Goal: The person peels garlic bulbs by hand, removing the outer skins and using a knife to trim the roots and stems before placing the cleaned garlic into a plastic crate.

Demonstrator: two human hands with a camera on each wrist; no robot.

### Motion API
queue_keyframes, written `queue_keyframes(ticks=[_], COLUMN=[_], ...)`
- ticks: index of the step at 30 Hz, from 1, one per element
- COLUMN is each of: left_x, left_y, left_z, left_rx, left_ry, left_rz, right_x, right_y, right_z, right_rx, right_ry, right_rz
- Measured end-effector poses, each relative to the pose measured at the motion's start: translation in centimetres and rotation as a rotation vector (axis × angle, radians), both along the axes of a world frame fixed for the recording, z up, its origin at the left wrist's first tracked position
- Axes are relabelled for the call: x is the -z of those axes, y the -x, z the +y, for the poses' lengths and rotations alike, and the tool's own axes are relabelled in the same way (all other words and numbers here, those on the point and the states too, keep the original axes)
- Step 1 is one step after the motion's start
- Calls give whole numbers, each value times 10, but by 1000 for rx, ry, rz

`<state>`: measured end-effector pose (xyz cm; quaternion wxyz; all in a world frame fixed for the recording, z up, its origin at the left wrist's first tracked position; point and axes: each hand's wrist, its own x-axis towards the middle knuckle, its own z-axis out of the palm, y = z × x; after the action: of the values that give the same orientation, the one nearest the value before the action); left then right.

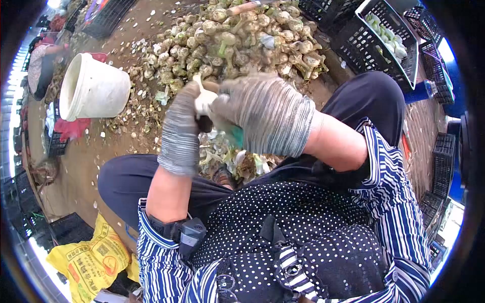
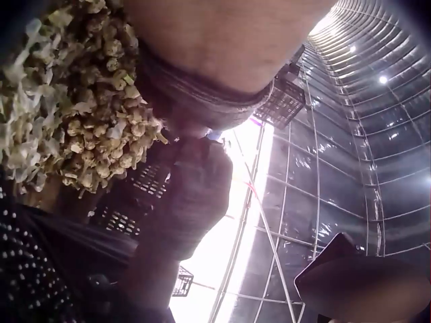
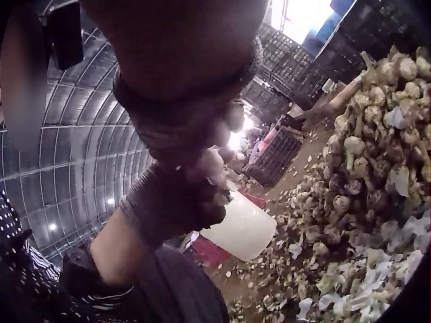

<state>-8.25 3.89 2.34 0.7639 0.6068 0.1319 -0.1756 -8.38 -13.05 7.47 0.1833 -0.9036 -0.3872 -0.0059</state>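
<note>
Both hands wear grey striped knit gloves and meet above the lap in the head view. My left hand (image 1: 178, 134) grips a pale, peeled garlic bulb (image 1: 204, 100) with its short stem pointing up. Against the bulb's right side, my right hand (image 1: 270, 113) is curled and blurred. A teal object (image 1: 235, 135) shows under its palm, mostly hidden by the glove; I cannot tell its kind. In the right wrist view the bulb (image 3: 214, 167) is a pale shape between the dark gloves. The left wrist view shows the gloves only in shadow.
A large heap of untrimmed garlic (image 1: 202, 48) lies ahead. A white bucket (image 1: 103, 88) stands at the left on ground strewn with peelings. Black crates, one with pale bulbs (image 1: 386, 38), stand at the right. Skins (image 1: 242, 161) lie between the legs; a yellow sack (image 1: 93, 260) lies lower left.
</note>
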Motion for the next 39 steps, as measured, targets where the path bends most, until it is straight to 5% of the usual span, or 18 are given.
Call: queue_keyframes(ticks=[4,6,8,12,18,21,26,28,31,34,35,36,39], left_x=[-2,2,0,5,-1,-10,-27,-23,-18,-5,1,8,7], left_y=[-9,-5,-4,2,-10,-12,-17,-19,-18,-18,-17,-23,-16], left_z=[20,9,0,-12,9,9,11,13,17,11,11,16,22], left_rx=[56,37,-25,-42,-38,-46,-141,-169,1,171,278,327,322], left_ry=[212,234,241,289,462,493,471,506,507,108,-561,-911,-642], left_rz=[-2,4,13,133,112,21,5,12,-35,-160,-467,-823,-549], right_x=[5,13,20,22,37,37,105,116,147,184,195,201,211], right_y=[-9,-7,-5,-5,-9,-14,-27,-42,-61,-70,-74,-80,-101], right_z=[-5,-10,-13,-16,-18,-25,-19,-8,-3,-9,-15,-17,-27], right_rx=[-43,101,234,68,101,129,128,111,215,295,307,300,497], right_ry=[157,76,-262,-380,60,360,168,430,489,475,510,514,406], right_rz=[380,311,32,-58,60,427,239,491,631,675,642,652,561])
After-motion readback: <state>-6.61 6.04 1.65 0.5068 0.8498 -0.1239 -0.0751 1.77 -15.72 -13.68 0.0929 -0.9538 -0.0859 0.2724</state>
